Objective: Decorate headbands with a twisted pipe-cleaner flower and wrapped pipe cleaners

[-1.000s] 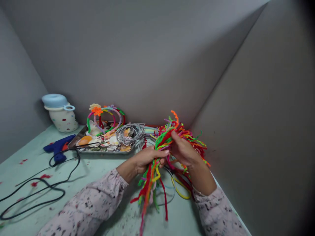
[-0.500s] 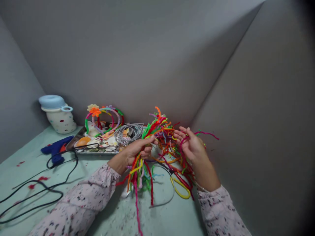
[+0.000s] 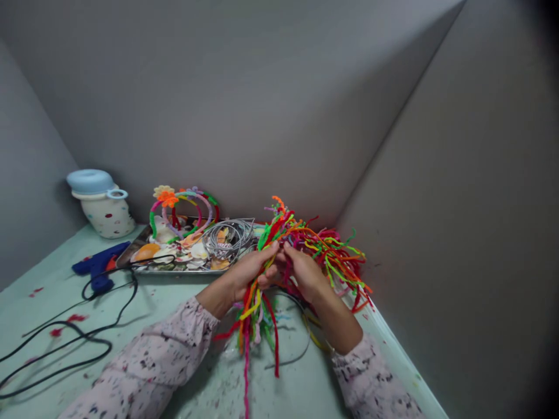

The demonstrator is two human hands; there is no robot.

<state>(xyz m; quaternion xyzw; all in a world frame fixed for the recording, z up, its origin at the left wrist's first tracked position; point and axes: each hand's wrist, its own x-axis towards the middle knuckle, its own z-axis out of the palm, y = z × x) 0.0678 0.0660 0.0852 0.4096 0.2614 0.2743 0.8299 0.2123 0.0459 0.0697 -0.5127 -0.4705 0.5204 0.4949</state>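
My left hand [image 3: 247, 272] is closed round a thick bunch of coloured pipe cleaners [image 3: 314, 244], red, green, orange, yellow and pink, held above the pale green table [image 3: 183, 349]. Loose ends of the bunch hang down below that hand to the table. My right hand [image 3: 304, 272] sits right beside it, fingertips pinched on strands at the top of the same bunch. The far ends fan out to the right toward the grey wall. Both sleeves are pale with dark speckles.
A metal tray [image 3: 174, 269] at the back holds shells, grey wire hoops [image 3: 227, 237] and decorated headbands [image 3: 183, 203]. A blue glue gun [image 3: 98, 265] with a black cord [image 3: 78, 337] lies left. A lidded white jar [image 3: 102, 202] stands in the far left corner. Grey walls close in behind and right.
My right hand, open and apart from the bunch half a second ago, has come back left and pinched onto the strands beside my left hand. The left hand has kept its grip.
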